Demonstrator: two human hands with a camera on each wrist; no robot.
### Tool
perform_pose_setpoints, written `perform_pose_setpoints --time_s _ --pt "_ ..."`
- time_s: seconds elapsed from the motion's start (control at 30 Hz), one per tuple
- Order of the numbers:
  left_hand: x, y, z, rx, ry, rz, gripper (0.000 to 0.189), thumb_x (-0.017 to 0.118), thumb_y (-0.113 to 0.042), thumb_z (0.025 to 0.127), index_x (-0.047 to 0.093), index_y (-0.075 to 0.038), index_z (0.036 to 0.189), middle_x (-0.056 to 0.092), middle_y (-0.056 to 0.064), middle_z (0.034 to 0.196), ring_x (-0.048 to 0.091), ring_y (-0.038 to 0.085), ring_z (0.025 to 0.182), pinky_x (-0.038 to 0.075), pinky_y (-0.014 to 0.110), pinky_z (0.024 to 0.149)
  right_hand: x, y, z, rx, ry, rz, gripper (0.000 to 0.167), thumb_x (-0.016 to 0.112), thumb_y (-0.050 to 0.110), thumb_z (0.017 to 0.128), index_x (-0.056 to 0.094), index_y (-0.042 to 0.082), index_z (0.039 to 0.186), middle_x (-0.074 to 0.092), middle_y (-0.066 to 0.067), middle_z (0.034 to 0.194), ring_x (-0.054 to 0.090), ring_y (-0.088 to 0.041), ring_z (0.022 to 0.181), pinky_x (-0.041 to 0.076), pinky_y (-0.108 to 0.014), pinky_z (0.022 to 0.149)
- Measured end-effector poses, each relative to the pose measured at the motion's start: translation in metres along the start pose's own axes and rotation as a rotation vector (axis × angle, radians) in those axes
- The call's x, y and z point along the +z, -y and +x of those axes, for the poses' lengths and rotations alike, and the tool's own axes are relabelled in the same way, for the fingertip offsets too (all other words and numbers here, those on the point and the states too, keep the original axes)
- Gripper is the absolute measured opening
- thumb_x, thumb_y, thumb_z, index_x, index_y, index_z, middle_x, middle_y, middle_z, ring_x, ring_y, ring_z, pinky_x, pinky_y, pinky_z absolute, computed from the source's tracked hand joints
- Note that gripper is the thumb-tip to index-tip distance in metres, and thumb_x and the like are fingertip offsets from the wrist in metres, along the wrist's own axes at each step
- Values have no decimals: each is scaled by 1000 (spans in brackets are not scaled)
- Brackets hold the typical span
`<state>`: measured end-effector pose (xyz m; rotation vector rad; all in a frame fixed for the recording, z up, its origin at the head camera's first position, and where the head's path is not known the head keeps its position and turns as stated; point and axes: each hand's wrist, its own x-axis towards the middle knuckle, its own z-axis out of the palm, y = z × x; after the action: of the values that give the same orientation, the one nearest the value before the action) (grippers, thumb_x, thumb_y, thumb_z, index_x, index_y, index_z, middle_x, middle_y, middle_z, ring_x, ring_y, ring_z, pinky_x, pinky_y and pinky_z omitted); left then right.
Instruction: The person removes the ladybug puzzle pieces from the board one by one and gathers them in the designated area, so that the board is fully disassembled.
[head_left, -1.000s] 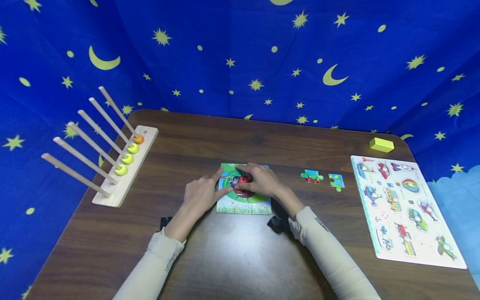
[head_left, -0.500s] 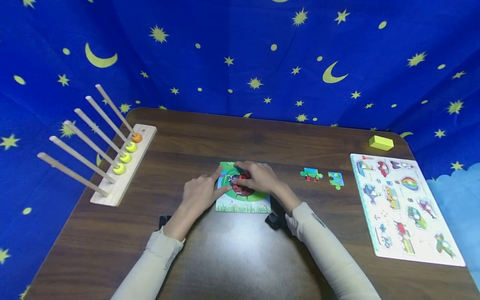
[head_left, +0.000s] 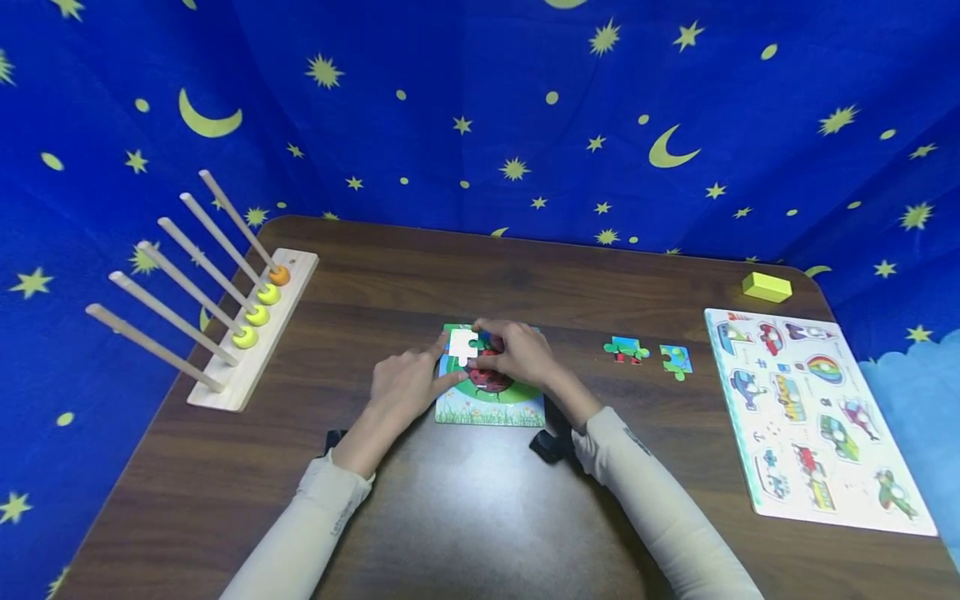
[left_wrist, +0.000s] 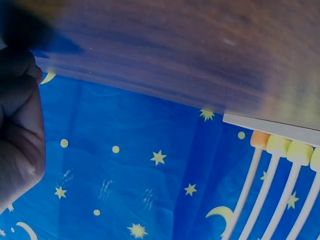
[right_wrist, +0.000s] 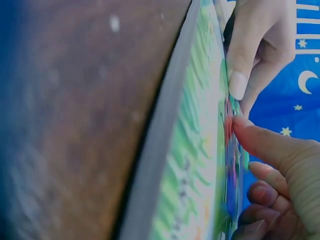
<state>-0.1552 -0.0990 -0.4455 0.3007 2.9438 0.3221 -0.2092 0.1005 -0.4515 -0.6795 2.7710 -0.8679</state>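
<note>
Left hand [head_left: 403, 387] bracing, right hand [head_left: 521, 354] pinching

Left fingers rest extended along the near side of a square, green-and-white, ladybug-printed jigsaw puzzle [head_left: 491, 414], flat between the hands. Right thumb and curled fingers pinch at its far half. Whether the white, piece-shaped patch [head_left: 461, 342] beside the right fingertips is glare or bare backing cannot be told. Advised: press firmly with the left, work pieces level, and avoid forcing tabs.

no legible txt, sleeve print [head_left: 340, 522] blurry
</note>
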Motion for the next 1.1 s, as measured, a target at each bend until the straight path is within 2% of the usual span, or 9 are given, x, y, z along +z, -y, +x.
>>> perform_pose_setpoints --time_s 0.13,0.27,0.5,0.63,0.77,0.97,1.1 --pt "0 1 0 -4 3 4 81 55 -65 92 33 -21 156 38 0 54 22 12 46 20 25 43 1 2 -3 -51 -63 -49 44 81 36 82 69 17 121 48 3 68 37 -11 56 28 -25 52" --pt "-1 1 1 -10 13 -4 81 55 -65 92 32 -22 156 46 4 57 25 12 47 22 26 43 1 2 -4 -79 -99 -92 39 82 35 82 72 15 113 47 4 67 35 -9 55 27 -25 51" --pt "0 0 1 -9 11 -11 81 56 -65 92 31 -22 156 48 5 60 29 14 47 26 27 43 0 2 -3 -39 -26 -78 56 80 43 82 67 11 126 49 2 70 37 -11 56 28 -24 51" --pt "2 0 0 -4 2 -18 81 56 -64 91 32 -21 156 47 5 58 28 13 47 25 27 43 1 3 -3 -36 -11 -79 59 81 44 81 67 10 127 50 1 73 39 -11 57 30 -24 51" --pt "3 1 0 -4 -5 -22 81 56 -64 91 32 -21 156 46 4 57 28 13 48 25 27 43 5 3 -2 -36 -21 -94 59 81 46 80 68 10 125 58 0 81 45 -10 61 36 -25 55" --pt "2 1 -1 -4 -12 -22 80 56 -64 91 33 -22 155 46 4 57 27 13 48 24 27 43 8 7 1 -65 -26 -134 61 80 48 80 67 9 126 69 -6 107 60 -14 77 51 -32 67" --pt "2 2 -1 -1 -9 -24 81 56 -64 92 32 -22 156 46 3 57 28 12 47 26 27 43 9 10 2 -71 -29 -171 63 78 52 80 68 9 126 67 -6 104 61 -15 75 51 -31 62"
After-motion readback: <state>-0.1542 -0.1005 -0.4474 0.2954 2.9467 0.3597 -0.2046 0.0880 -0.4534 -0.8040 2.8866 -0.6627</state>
